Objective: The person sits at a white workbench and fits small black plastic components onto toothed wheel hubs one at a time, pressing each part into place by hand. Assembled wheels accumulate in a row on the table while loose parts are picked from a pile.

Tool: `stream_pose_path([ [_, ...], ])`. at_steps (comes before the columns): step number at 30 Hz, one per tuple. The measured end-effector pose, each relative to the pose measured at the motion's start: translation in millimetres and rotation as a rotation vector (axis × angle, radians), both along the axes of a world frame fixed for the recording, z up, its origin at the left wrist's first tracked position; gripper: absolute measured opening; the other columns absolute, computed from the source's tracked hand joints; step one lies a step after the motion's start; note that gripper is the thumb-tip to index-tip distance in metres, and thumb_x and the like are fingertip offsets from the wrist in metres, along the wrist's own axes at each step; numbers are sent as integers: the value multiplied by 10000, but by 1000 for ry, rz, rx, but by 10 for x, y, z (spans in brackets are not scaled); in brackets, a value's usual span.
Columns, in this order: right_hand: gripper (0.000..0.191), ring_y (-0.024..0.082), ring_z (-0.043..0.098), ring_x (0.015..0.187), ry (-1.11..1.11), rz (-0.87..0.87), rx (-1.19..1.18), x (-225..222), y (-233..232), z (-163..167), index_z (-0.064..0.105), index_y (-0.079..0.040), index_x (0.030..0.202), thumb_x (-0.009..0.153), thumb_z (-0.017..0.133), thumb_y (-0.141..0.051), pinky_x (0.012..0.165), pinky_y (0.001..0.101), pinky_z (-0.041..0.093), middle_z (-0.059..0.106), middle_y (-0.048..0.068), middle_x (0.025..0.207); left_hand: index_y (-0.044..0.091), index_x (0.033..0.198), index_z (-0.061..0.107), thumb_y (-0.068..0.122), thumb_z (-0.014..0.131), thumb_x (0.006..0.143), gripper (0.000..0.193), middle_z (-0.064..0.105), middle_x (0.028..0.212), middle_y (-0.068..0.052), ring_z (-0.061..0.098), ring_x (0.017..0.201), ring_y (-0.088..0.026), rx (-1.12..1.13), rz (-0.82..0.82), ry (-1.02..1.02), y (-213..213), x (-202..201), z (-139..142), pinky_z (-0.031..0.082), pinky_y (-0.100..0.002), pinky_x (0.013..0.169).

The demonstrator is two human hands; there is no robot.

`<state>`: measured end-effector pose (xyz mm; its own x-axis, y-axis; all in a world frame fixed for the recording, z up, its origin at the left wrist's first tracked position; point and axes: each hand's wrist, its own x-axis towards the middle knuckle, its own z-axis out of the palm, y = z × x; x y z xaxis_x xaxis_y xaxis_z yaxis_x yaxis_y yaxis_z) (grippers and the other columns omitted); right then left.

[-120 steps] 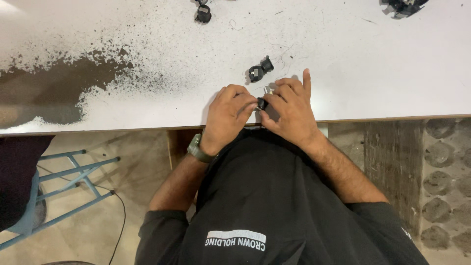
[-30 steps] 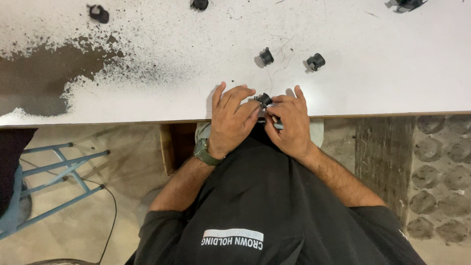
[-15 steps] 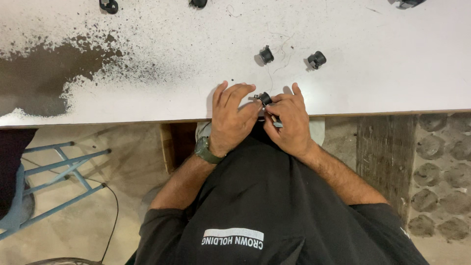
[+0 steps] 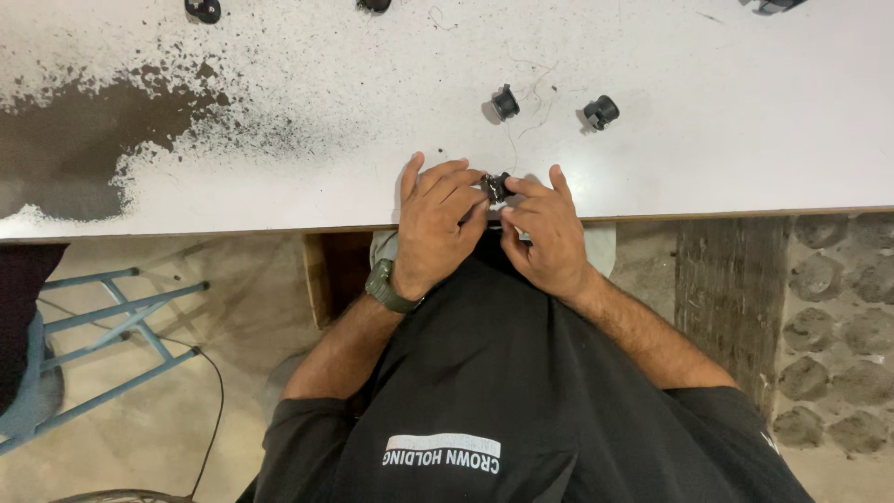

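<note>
Your left hand [image 4: 436, 228] and right hand [image 4: 549, 233] pinch a small black part [image 4: 496, 186] at the table [image 4: 279, 200] near edge | fingers hide most of it | two black bushings [image 4: 505, 102] lie beyond | far-edge items cut off

Head camera looks steeply down, close over the white table [image 4: 708, 121] edge.

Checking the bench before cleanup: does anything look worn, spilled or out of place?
Yes. The white tabletop has a big dark patch at left, speckled at its edges like worn coating or spilled powder. Thin wire strands lie loose beside two black parts.
</note>
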<state>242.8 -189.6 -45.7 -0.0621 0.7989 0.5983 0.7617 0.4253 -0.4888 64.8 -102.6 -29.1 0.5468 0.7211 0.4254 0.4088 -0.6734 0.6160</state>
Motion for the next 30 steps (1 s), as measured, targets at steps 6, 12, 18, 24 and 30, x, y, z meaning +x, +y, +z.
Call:
stream_pose_path([
  [6,330,273,675,1221,-28,-34,12,-15,34,-17,616,-73,1068,854,784,116,1267,581,293,664,65,982,97,983,724,80,758,882,107,714,1167,-24,605,1268,-248,-16,-22,-12,12,-3,5,247,-545,1230],
  [12,308,294,669,1237,9,-27,12,19,-10,6,619,-69,1074,864,781,87,1278,594,254,663,75,984,107,986,714,71,762,896,108,710,1157,-12,615,1257,-243,-37,14,-30,-10,2,8,257,-528,1238],
  [18,320,338,628,1272,-4,-66,33,38,-46,34,615,-73,1074,850,789,75,1263,618,218,636,73,939,113,1016,705,84,809,854,195,667,1210,-23,620,1255,-241,78,44,-58,-56,13,9,259,-525,1242],
  [24,334,330,628,1274,6,-34,39,19,-18,40,605,-74,1086,852,787,78,1262,622,234,640,79,965,117,1055,719,88,808,879,199,663,1206,-15,618,1243,-237,95,51,-59,-51,20,23,270,-519,1230],
  [30,341,319,639,1245,11,-65,32,-4,10,29,605,-71,1104,860,789,78,1258,617,241,643,83,979,125,1017,711,81,801,876,173,668,1202,-10,620,1231,-232,57,67,-69,-49,15,28,297,-502,1222],
])
